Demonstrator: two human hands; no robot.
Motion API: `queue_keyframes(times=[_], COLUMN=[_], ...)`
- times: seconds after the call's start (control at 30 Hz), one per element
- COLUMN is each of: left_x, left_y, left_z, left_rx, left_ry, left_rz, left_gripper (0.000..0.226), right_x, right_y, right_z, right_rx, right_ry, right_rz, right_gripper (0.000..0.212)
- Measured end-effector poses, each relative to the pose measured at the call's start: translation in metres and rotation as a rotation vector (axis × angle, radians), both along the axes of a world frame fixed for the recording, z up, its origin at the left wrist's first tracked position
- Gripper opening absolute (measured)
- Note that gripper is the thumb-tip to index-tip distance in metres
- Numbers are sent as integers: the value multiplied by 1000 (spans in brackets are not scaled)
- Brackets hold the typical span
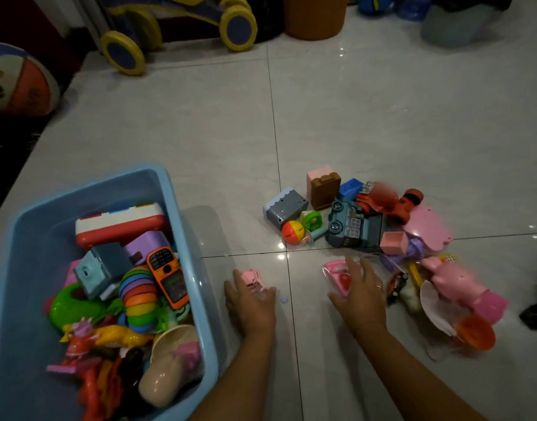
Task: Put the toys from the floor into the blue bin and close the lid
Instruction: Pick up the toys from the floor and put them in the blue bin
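Grey tiled floor (pixel 352 117): left grip (pixel 250 302) curls round a small pink plastic figure (pixel 252 278); right grip (pixel 360 296), fingers (pixel 366 270) straight, lies atop a pink plastic toy iron (pixel 335 273).

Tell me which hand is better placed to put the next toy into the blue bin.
Left. The left hand is beside the blue bin and seems to grip a small pink toy; the right hand lies farther off, touching a pink toy iron.
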State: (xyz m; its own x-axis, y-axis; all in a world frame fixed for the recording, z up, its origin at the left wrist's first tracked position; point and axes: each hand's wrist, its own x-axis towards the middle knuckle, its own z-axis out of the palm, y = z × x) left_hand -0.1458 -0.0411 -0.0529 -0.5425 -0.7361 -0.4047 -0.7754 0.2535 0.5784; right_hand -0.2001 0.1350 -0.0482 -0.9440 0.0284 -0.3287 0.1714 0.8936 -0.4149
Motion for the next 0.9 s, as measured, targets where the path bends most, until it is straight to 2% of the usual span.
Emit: queue_keyframes(times=[0.13, 0.27, 0.43, 0.53, 0.7, 0.9], left_x=[-12, -13, -7, -1, 7, 8], left_y=[0, -1, 3, 10, 25, 20], left_z=[-11, -25, -29, -23, 17, 111], left_rx=[-81, -163, -57, 7, 62, 27], left_ry=[-32, -17, 172, 185, 312, 584], left_rz=[-34, -136, -90, -54, -83, -119], left_gripper=[89, 64, 29, 18, 14, 19], right_x=[5, 4, 8, 20, 41, 51], right_y=[-2, -5, -11, -13, -20, -46], right_z=[-12, -18, -19, -14, 14, 82], right_rx=[2, -43, -115, -165, -268, -505], right_ry=[32, 75, 38, 30, 140, 293], right_rz=[3, -20, -35, -78, -144, -192], right_gripper=[87, 85, 72, 67, 63, 63])
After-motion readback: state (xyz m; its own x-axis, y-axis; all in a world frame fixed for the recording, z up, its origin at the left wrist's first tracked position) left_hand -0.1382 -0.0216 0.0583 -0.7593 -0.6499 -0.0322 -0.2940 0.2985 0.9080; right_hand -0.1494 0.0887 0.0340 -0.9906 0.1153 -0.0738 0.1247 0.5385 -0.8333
